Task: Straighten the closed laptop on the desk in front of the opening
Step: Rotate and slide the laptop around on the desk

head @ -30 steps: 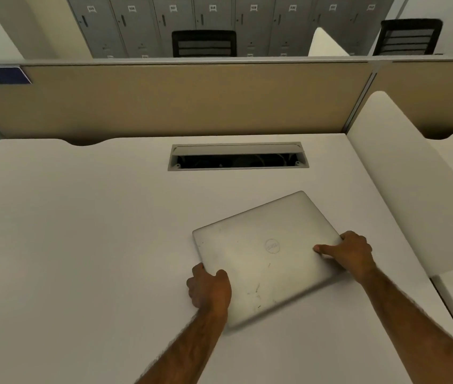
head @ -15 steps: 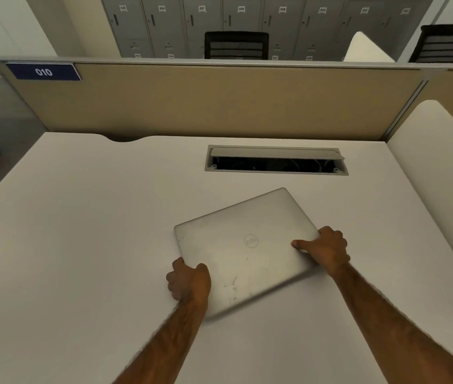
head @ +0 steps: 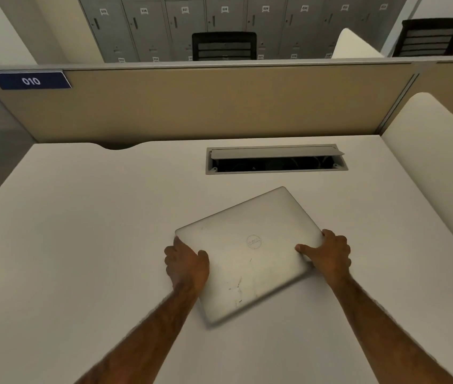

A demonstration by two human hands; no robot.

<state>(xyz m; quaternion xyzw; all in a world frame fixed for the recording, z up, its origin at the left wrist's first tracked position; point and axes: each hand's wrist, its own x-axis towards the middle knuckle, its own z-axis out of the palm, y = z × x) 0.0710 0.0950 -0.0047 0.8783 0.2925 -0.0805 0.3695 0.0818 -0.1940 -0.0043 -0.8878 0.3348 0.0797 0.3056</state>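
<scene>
A closed silver laptop (head: 247, 245) lies flat on the white desk (head: 81, 245), turned at an angle, its far corner pointing toward the cable opening (head: 275, 163). My left hand (head: 188, 263) grips the laptop's left edge, thumb on the lid. Over on the right edge, my right hand (head: 327, 254) holds on with its thumb on top. The opening is a grey-framed slot with its flap raised, just beyond the laptop.
A beige partition (head: 206, 106) with a blue "010" label (head: 30, 80) closes the desk's far side. A white side divider (head: 441, 176) stands at the right. Grey lockers and two black chairs lie beyond the partition.
The view has shifted, so the laptop and both hands sit more central. My left hand has slid up the left edge toward the far-left corner; the laptop's tilt looks much the same.
</scene>
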